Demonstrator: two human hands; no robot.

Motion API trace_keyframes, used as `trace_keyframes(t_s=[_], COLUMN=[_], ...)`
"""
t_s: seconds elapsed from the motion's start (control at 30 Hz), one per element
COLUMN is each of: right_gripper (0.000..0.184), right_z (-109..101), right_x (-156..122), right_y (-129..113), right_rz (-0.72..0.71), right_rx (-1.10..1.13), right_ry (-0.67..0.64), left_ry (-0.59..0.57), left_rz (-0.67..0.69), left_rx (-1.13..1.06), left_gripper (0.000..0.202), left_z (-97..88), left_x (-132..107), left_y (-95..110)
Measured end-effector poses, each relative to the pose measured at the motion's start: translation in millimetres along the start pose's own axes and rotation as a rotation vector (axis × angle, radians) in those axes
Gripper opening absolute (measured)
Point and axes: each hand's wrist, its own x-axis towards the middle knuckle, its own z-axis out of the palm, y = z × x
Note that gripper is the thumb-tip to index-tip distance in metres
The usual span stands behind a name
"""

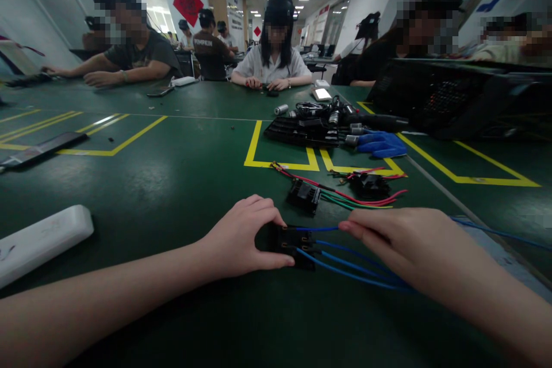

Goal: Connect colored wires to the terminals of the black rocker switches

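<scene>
My left hand (248,236) grips a black connector block (297,247) between thumb and fingers, low over the green table. Several blue wires (357,270) run from the block to the right, passing under my other hand. Between its thumb and fingers, my right hand (397,236) pinches one blue wire (317,229), whose far end meets the top of the block. Just beyond lie a second black connector (304,195) with red and green wires (345,198) and another dark connector (370,185). How deep the pinched wire sits in the block cannot be made out.
A white oblong case (47,241) lies at the left, with a dark flat panel (47,149) behind it. Ahead are black parts (306,129), a blue glove (379,144) and yellow tape (280,165). A person (271,60) sits opposite; a large black unit (466,92) stands right.
</scene>
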Motion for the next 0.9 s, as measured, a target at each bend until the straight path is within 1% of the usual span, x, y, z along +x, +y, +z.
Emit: trace_keyframes(t_s=[0.07,0.1,0.13,0.33,0.57,0.6,0.67,0.73,0.83,0.9], right_gripper=[0.037,0.035,0.035,0.036,0.034,0.034,0.035,0.038,0.044,0.047], right_z=[2,2,2,3,9,9,6,1,-8,-12], right_x=[1,1,1,-1,-3,-3,-2,-1,-1,-2], right_y=[2,2,2,-3,-6,-5,-1,0,-4,-9], right_rz=[0.077,0.107,0.13,0.17,0.183,0.172,0.135,0.068,-0.082,-0.168], right_rx=[0.083,0.117,0.144,0.23,0.2,0.18,0.12,0.058,-0.018,-0.076], right_ry=[-0.195,-0.258,-0.295,-0.35,-0.392,-0.377,-0.285,-0.129,0.132,0.245], left_ry=[0.004,0.008,0.012,0.01,-0.004,-0.001,0.002,0.005,0.009,0.002], left_rz=[0.005,0.008,0.012,0.003,-0.003,-0.003,0.002,0.008,0.006,0.008], left_rx=[-0.001,-0.001,-0.002,0.0,-0.004,-0.005,-0.006,-0.006,0.006,0.011], left_gripper=[0.036,0.036,0.036,0.035,0.034,0.034,0.034,0.035,0.034,0.035], left_z=[0.2,0.4,0.6,0.1,-0.9,-0.7,-0.3,-0.1,-0.7,-1.5], left_x=[0,0,0,0,0,0,0,0,1,1], left_y=[0,0,0,1,1,1,1,1,1,2])
